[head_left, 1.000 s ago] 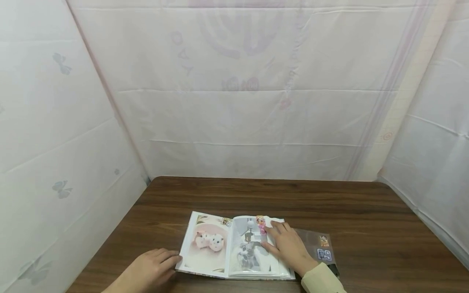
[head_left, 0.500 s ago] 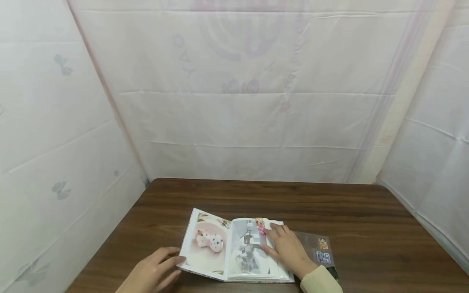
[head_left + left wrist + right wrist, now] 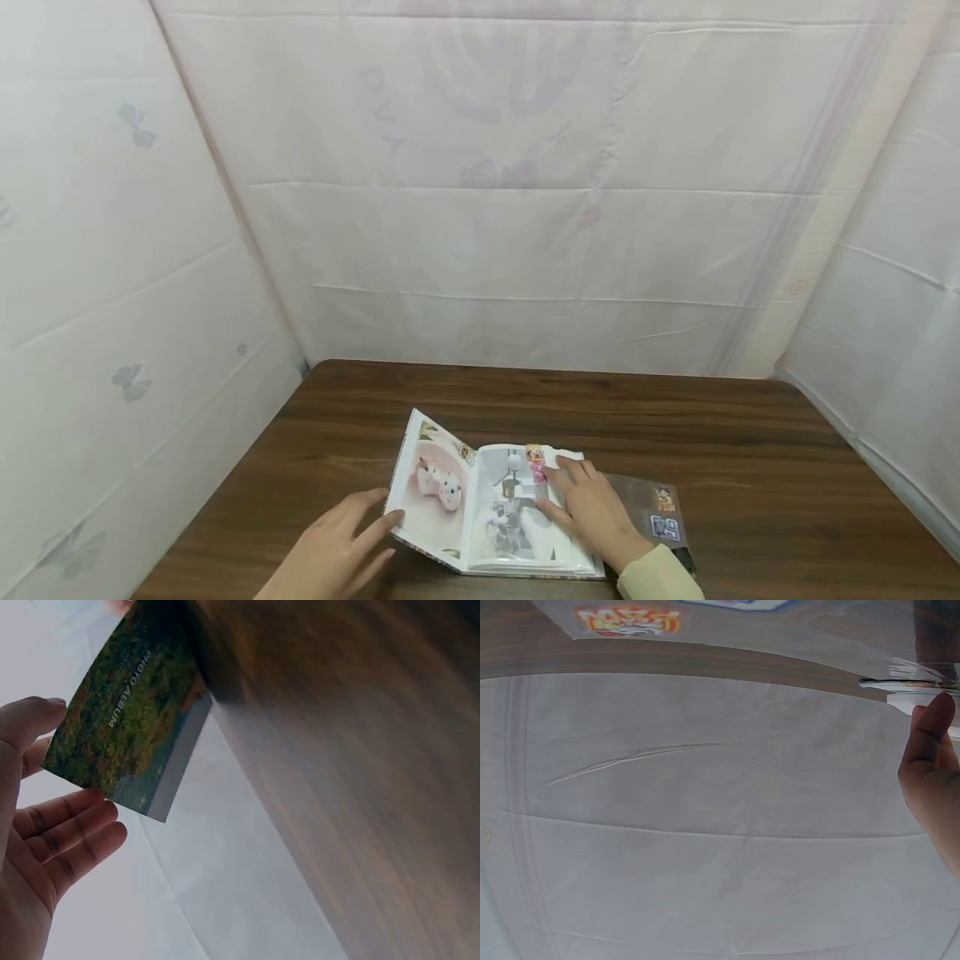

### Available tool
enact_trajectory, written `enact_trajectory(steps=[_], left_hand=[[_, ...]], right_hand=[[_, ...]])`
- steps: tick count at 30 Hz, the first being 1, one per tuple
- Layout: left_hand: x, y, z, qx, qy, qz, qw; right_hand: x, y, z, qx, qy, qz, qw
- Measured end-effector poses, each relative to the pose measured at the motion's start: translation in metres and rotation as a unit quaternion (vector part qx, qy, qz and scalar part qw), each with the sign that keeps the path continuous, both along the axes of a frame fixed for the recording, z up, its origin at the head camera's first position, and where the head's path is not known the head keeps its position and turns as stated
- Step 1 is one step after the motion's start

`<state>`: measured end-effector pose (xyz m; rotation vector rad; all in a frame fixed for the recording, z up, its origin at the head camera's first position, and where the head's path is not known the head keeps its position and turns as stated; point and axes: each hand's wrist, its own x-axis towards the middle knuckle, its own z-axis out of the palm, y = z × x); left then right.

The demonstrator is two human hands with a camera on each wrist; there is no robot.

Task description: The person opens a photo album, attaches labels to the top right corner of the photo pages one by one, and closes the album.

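A photo album point(image 3: 510, 517) lies spread on the table, with a pink picture of two small figures on its left side and a grey kitten picture on its right. My left hand point(image 3: 337, 542) pinches the outer lower corner of the front cover point(image 3: 124, 712), which stands tilted up. In the left wrist view, the cover's outside shows green foliage and the words "PHOTO ALBUM". My right hand point(image 3: 596, 512) rests with extended fingers on the right-hand pages, near a small orange and pink sticker point(image 3: 536, 462). Its fingers also show at the pages' edge in the right wrist view.
Partly under my right wrist lies a clear plastic sleeve point(image 3: 637, 493) bearing an orange sticker point(image 3: 664, 500) and a blue one point(image 3: 664, 527). The dark wooden table point(image 3: 465, 400) is enclosed by white cloth point(image 3: 480, 242) at the back and both sides.
My left hand has moved right and up, tilting the front cover from nearly flat to a steeper angle. The right hand stays on the right-hand pages.
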<state>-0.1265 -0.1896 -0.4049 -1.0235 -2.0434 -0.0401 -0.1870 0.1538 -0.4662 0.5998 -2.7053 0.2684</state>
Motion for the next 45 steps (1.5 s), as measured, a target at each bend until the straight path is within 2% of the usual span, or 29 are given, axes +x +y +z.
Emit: enact_trajectory(steps=[4,15,25,32,36,45], left_hand=[[0.001,0.010,0.006,-0.005,-0.005,0.005,1.0000],[-0.004,0.036,0.012,0.016,0.008,-0.035,0.9992],[-0.004,0.063,0.016,0.001,-0.008,-0.045,0.9990],[-0.004,0.084,0.019,-0.032,-0.024,-0.017,0.9991],[-0.005,0.096,0.019,-0.053,-0.019,-0.009,0.9984],[-0.009,0.118,0.010,-0.098,-0.013,0.000,0.9951]], right_hand=[[0.000,0.001,-0.001,-0.001,-0.003,-0.001,1.0000],[0.000,0.001,-0.001,0.004,0.001,0.001,1.0000],[-0.001,-0.001,-0.003,0.009,-0.009,-0.001,0.9999],[-0.002,-0.002,-0.001,0.006,-0.021,-0.003,0.9997],[-0.004,-0.003,-0.001,0.007,-0.015,-0.002,0.9999],[-0.007,-0.006,-0.004,-0.001,0.006,-0.004,1.0000]])
